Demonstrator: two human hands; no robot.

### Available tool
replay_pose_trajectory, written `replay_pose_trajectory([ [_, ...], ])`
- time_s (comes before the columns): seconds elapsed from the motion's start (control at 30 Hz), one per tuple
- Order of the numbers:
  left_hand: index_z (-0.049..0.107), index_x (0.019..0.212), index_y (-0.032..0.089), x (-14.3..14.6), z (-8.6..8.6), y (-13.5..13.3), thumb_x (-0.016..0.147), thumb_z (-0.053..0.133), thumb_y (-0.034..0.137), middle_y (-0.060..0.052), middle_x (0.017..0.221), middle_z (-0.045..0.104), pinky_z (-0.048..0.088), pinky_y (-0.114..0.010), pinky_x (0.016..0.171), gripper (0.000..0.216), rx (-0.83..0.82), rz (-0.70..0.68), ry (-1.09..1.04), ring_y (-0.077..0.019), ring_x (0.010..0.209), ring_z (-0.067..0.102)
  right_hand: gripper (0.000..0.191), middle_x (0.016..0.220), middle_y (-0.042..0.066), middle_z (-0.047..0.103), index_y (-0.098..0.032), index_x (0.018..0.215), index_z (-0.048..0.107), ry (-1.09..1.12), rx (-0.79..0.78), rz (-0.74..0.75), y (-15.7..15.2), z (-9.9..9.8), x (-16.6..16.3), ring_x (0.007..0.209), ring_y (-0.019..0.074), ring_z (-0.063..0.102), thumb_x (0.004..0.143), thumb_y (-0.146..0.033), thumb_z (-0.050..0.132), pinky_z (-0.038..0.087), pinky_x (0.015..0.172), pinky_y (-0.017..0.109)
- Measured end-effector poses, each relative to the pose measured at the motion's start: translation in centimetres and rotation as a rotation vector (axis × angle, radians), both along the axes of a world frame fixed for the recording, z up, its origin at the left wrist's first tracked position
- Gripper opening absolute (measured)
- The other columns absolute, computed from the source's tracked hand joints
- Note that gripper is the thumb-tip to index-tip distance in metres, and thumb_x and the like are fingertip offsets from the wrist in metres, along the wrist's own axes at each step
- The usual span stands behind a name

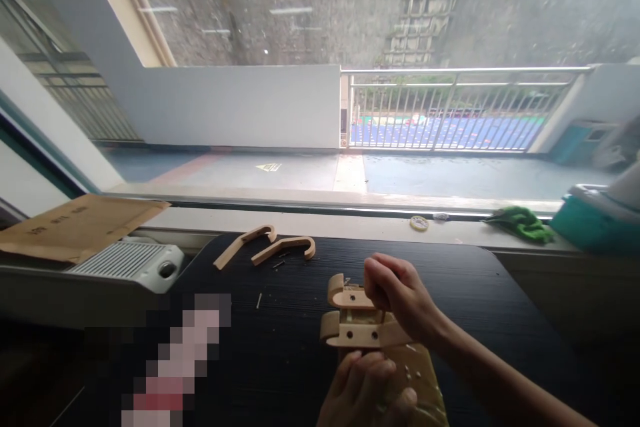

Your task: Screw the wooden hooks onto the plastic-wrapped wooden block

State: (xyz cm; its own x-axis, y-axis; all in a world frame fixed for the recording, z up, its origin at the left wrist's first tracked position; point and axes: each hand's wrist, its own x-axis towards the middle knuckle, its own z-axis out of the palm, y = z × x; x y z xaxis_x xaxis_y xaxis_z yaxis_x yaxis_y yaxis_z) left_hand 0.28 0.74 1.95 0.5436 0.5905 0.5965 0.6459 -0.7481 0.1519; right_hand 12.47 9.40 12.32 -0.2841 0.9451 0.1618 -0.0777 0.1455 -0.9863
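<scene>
My right hand (400,290) is closed in a fist over the right part of two pale wooden hooks. Whatever is inside its fingers is hidden. The far hook (345,297) and the near hook (353,333) lie side by side, curved ends to the left, dark screw holes showing. Beneath them is a brown block wrapped in shiny tape (423,373), with a few small pale bits on top. My left hand (363,387) rests on the block, fingers bent and thumb apart, fingertips against the near hook's lower edge.
On the black table (225,360) lie two more wooden hooks, one at left (245,243) and another beside it (287,248), plus several screws (259,300). The sill holds a tape roll (419,223) and green cloth (523,223). A radiator (133,260) and brown envelope (80,227) are left.
</scene>
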Motion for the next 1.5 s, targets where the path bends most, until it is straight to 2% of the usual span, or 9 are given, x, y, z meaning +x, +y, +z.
replay_pose_trajectory([
  [0.27, 0.053, 0.109, 0.027, 0.3, -0.8, 0.4, 0.083, 0.054, 0.027, -0.003, 0.104, 0.051, 0.040, -0.037, 0.092, 0.026, 0.063, -0.032, -0.032, -0.0196, 0.103, 0.047, 0.038, 0.046, -0.007, 0.033, -0.019, 0.052, 0.036, 0.149, 0.053, -0.078, -1.5, 0.3, -0.9, 0.042, 0.0056, 0.026, 0.084, -0.036, 0.048, 0.020, 0.040, 0.022],
  [0.37, 0.055, 0.101, 0.024, 0.5, -0.4, 0.4, 0.083, 0.053, 0.032, -0.003, 0.098, 0.050, 0.041, -0.036, 0.088, 0.020, 0.123, -0.045, -0.101, -0.0190, 0.095, 0.048, 0.036, 0.046, -0.008, 0.033, -0.019, 0.053, 0.035, 0.169, 0.005, -0.065, -1.5, -0.3, -1.5, 0.042, 0.0054, 0.025, 0.083, -0.034, 0.049, 0.019, 0.039, 0.022],
  [0.53, 0.055, 0.102, 0.023, 0.0, 1.2, -0.1, 0.082, 0.054, 0.040, -0.003, 0.098, 0.050, 0.039, -0.032, 0.088, 0.026, -0.053, -0.096, -0.005, -0.0175, 0.093, 0.048, 0.036, 0.045, -0.008, 0.033, -0.019, 0.054, 0.034, 0.226, -0.019, -0.083, -1.0, -1.3, -1.6, 0.041, 0.0052, 0.026, 0.084, -0.034, 0.048, 0.018, 0.038, 0.021],
  [0.67, 0.053, 0.106, 0.025, -0.2, 0.5, -0.2, 0.077, 0.061, 0.040, -0.002, 0.104, 0.049, 0.035, -0.034, 0.091, 0.033, -0.076, -0.094, -0.031, -0.0189, 0.098, 0.044, 0.036, 0.042, -0.009, 0.031, -0.020, 0.054, 0.032, 0.305, -0.053, -0.092, -1.0, -1.4, -1.3, 0.037, 0.0050, 0.022, 0.084, -0.032, 0.046, 0.015, 0.036, 0.022],
  [0.87, 0.051, 0.109, 0.026, -0.2, 0.1, -0.2, 0.078, 0.061, 0.026, -0.002, 0.106, 0.048, 0.035, -0.034, 0.091, 0.033, -0.121, -0.094, 0.002, -0.0186, 0.100, 0.043, 0.036, 0.044, -0.007, 0.034, -0.019, 0.051, 0.034, 0.233, -0.001, -0.029, -1.6, -1.3, -1.2, 0.041, 0.0052, 0.026, 0.083, -0.027, 0.047, 0.018, 0.039, 0.022],
  [1.07, 0.051, 0.108, 0.025, -0.2, 1.1, -0.6, 0.077, 0.062, 0.037, -0.002, 0.108, 0.048, 0.036, -0.034, 0.092, 0.035, -0.125, -0.074, 0.011, -0.0195, 0.101, 0.044, 0.034, 0.042, -0.009, 0.029, -0.021, 0.051, 0.029, 0.255, -0.054, -0.028, -0.7, -1.5, -1.2, 0.038, 0.0047, 0.020, 0.081, -0.028, 0.045, 0.015, 0.037, 0.022],
  [1.2, 0.051, 0.109, 0.026, -0.2, 1.1, -0.6, 0.078, 0.062, 0.034, -0.002, 0.108, 0.048, 0.035, -0.034, 0.093, 0.034, -0.156, -0.083, 0.002, -0.0192, 0.101, 0.044, 0.034, 0.041, -0.010, 0.029, -0.021, 0.051, 0.030, 0.220, -0.070, -0.017, -0.2, -1.4, -1.5, 0.036, 0.0042, 0.019, 0.080, -0.032, 0.045, 0.014, 0.035, 0.021],
  [1.37, 0.050, 0.110, 0.026, -0.3, 1.1, -0.5, 0.081, 0.058, 0.033, -0.003, 0.106, 0.048, 0.035, -0.035, 0.093, 0.031, -0.176, -0.103, 0.019, -0.0191, 0.101, 0.043, 0.033, 0.043, -0.008, 0.034, -0.018, 0.049, 0.036, 0.096, -0.012, 0.026, -0.8, -1.1, -2.1, 0.039, 0.0046, 0.026, 0.077, -0.029, 0.049, 0.018, 0.037, 0.020],
  [1.5, 0.051, 0.109, 0.027, -0.3, 1.2, -0.4, 0.079, 0.059, 0.037, -0.003, 0.108, 0.049, 0.037, -0.036, 0.092, 0.032, -0.193, -0.095, 0.027, -0.0208, 0.101, 0.044, 0.033, 0.045, -0.008, 0.031, -0.020, 0.050, 0.032, 0.020, 0.039, 0.009, -1.5, -1.4, -2.2, 0.041, 0.0053, 0.024, 0.079, -0.029, 0.043, 0.019, 0.038, 0.021],
])
